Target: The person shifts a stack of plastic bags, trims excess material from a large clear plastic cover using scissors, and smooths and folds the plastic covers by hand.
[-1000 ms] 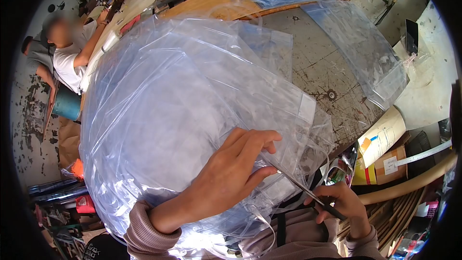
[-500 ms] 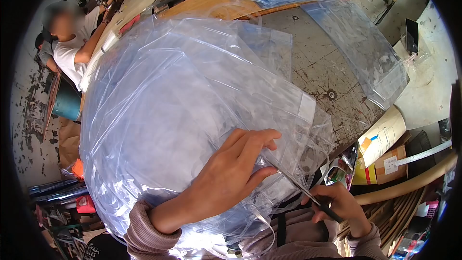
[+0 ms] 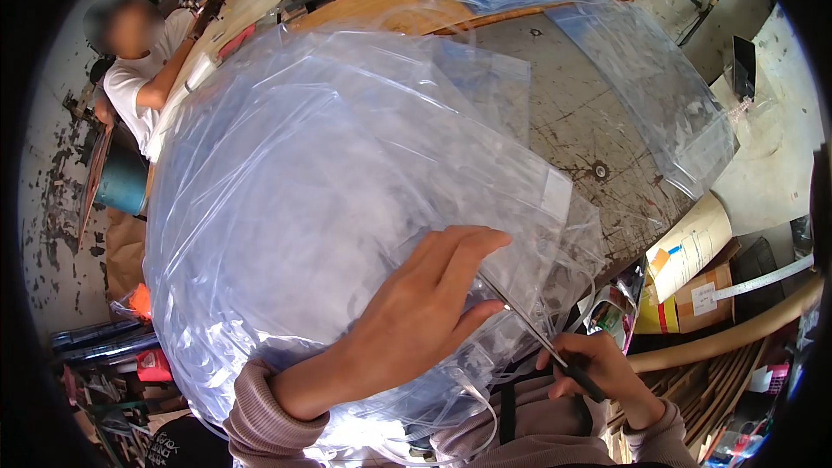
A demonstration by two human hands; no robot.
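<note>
- Left hand (image 3: pixel 412 303) lies over the heaped clear plastic sheets (image 3: pixel 277 182), fingers extended, thumb spread away; underside contact cannot be told.
- Right hand (image 3: pixel 607 371) grips the scissors (image 3: pixel 530 327) around the dark handles; slim metal blades point toward the gap beside the left thumb.
- Handling, judged: sheets light, limp, probably slippery; best held flat by an edge. Scissors stiff; hold by handles.
- Textures: glossy, creased film, bluish sheen; scratched grey tabletop (image 3: pixel 568 104); ribbed cuff (image 3: pixel 282 403).

The left hand (image 3: pixel 412 308) lies over a heap of clear plastic sheets (image 3: pixel 286 182); the right hand (image 3: pixel 605 371) grips black-handled scissors (image 3: pixel 535 333), beside a scratched tabletop (image 3: pixel 576 117)
</note>
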